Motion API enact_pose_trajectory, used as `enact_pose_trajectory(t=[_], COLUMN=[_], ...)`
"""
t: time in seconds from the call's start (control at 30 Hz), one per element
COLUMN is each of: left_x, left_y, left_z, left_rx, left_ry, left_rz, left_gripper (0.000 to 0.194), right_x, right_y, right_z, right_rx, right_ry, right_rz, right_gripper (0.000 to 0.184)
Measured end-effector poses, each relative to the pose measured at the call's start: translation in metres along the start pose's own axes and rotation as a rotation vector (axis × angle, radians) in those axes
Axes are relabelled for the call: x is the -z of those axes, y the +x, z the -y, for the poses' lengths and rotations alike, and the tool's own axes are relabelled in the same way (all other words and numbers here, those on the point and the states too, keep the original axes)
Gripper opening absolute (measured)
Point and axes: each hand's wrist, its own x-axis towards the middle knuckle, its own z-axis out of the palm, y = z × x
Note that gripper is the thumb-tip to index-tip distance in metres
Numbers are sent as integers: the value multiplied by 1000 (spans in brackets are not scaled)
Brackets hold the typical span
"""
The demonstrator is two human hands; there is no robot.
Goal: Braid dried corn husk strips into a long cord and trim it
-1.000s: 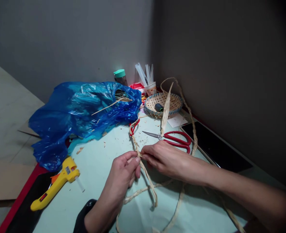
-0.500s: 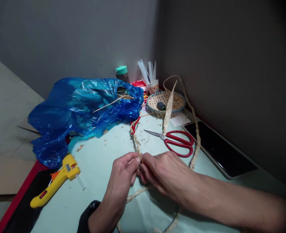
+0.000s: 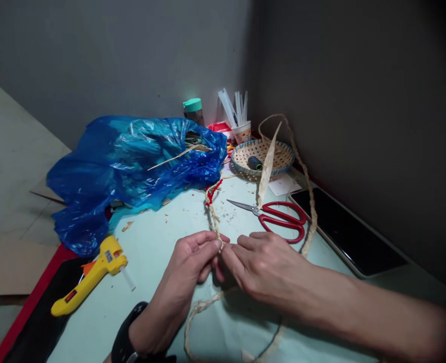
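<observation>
A pale braided straw cord [image 3: 213, 218] runs down the table from a bit of red string [image 3: 214, 190] to my fingers. My left hand [image 3: 196, 259] pinches the cord between thumb and forefinger. Right beside it, my right hand [image 3: 258, 262] is closed at the same spot, its fingertips on the cord's strands and partly hidden. More of the braid loops under my hands and around the right side to the basket. Red-handled scissors [image 3: 283, 219] lie just beyond my right hand, with a flat dry leaf strip [image 3: 268, 169] touching them.
A yellow glue gun [image 3: 90, 277] lies at the left. Behind are a blue plastic bag [image 3: 132, 161], a green-lidded bottle [image 3: 193, 111], a cup of glue sticks [image 3: 242, 132] and a woven basket [image 3: 241, 156] holding a dark thread spool [image 3: 254, 163]. A tablet [image 3: 351, 232] lies right.
My right hand has shifted lower and turned at the pinch point, while my left hand keeps its hold. The loose strand ends that hung below my hands are now out of sight. The view has shifted slightly.
</observation>
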Motion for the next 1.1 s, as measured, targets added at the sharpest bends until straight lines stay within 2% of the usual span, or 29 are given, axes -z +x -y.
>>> enact_pose_trajectory(t=[0.2,0.27,0.4,0.57,0.67,0.73,0.83,1.0,1.1], left_x=[8,9,8,8,8,6,4,2,1], left_y=[-2,-1,-1,-1,0,1,2,3,3], left_z=[-5,-5,-5,-2,-1,-1,-1,3,3], left_rx=[-4,4,38,82,91,71,34,28,58], left_ry=[59,50,21,-58,-77,-49,25,77,65], left_rz=[14,-7,-35,19,14,9,0,-63,-74], left_gripper=[28,24,17,12,14,15,18,22,21], right_x=[4,7,17,31,35,34,26,12,10], right_y=[2,4,6,7,9,10,11,9,6], right_z=[-20,-25,-35,-58,-73,-77,-68,-37,-30], right_rx=[150,157,96,-96,-178,-296,-461,-481,-471], right_ry=[64,137,463,951,1197,1311,1242,746,647], right_rz=[-177,-184,-5,258,335,301,235,270,297], right_gripper=[16,18,18,26,35,42,42,28,20])
